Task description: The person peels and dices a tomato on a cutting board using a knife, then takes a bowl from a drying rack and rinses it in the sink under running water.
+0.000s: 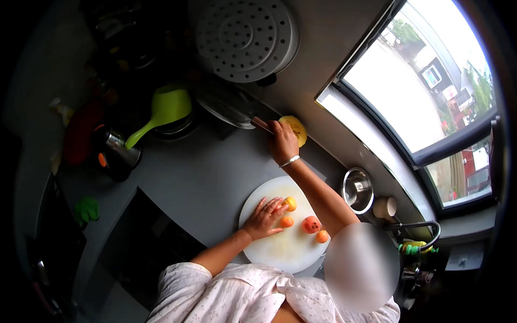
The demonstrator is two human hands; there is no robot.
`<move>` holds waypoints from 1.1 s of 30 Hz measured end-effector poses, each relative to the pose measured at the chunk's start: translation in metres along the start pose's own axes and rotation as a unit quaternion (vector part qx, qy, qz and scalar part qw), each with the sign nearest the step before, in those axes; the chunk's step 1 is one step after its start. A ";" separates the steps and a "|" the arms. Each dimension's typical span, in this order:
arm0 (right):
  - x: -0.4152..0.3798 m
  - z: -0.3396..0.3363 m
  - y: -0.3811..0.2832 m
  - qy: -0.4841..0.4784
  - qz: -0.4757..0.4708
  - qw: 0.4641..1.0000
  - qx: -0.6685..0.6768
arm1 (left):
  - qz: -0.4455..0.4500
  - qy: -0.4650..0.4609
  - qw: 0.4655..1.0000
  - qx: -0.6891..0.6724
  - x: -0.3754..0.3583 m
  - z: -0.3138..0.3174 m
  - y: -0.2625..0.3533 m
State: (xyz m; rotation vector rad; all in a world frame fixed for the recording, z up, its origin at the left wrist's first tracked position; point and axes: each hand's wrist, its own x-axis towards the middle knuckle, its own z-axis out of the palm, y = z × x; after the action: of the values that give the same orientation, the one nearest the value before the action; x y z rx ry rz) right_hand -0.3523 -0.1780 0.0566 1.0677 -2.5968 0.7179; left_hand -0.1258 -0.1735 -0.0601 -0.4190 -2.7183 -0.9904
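At the centre of the frame, steadying the fruit well seems to call for a light left hand, its palm low enough to stop rolling but not to bruise. It lies with fingers apart on a round white cutting board, partly covering a reddish fruit. A yellow-orange fruit sits at its fingertips, a small orange fruit just to their right; a red fruit and another orange fruit lie farther right, apart from it. Higher up, the right hand bends its fingers beside a brownish handle and a yellow cut squash, by its look; whether it is clamped on the handle I cannot tell, so a full wrap would be the surer hold
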 end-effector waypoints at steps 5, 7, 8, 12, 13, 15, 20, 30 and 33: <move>-0.068 -0.052 -0.011 0.040 0.006 0.996 0.080 | 0.010 0.018 1.000 -0.001 -0.001 0.007 -0.004; -0.101 -0.081 -0.018 0.047 0.034 0.991 0.119 | 0.008 0.021 0.999 -0.043 -0.002 0.014 -0.011; -0.121 -0.095 -0.020 0.046 0.073 0.987 0.139 | 0.004 0.024 0.999 -0.042 -0.003 0.015 -0.009; -0.197 -0.131 -0.010 0.112 0.204 0.929 0.288 | 0.009 0.020 1.000 -0.023 0.004 0.002 -0.003; -0.211 -0.144 -0.013 0.135 0.240 0.899 0.341 | 0.010 0.015 1.000 -0.018 0.005 0.003 -0.004; -0.244 -0.169 -0.014 0.168 0.283 0.858 0.393 | 0.009 0.011 1.000 -0.022 0.003 0.005 -0.005; -0.307 -0.194 -0.013 0.335 0.222 0.808 0.431 | 0.014 0.011 0.999 -0.031 0.004 0.005 -0.004; -0.389 -0.226 -0.029 0.345 0.405 0.726 0.435 | 0.125 0.020 0.991 0.046 0.032 0.014 0.079; -0.414 -0.228 -0.030 0.343 0.405 0.724 0.441 | 0.042 -0.016 0.999 0.021 0.043 0.039 0.102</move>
State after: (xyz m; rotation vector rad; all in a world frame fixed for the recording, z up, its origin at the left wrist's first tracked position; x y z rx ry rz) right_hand -0.0317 0.1688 0.0970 -0.3662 -1.8637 2.1606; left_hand -0.1354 -0.0650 -0.0162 -0.5427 -2.7199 -0.9116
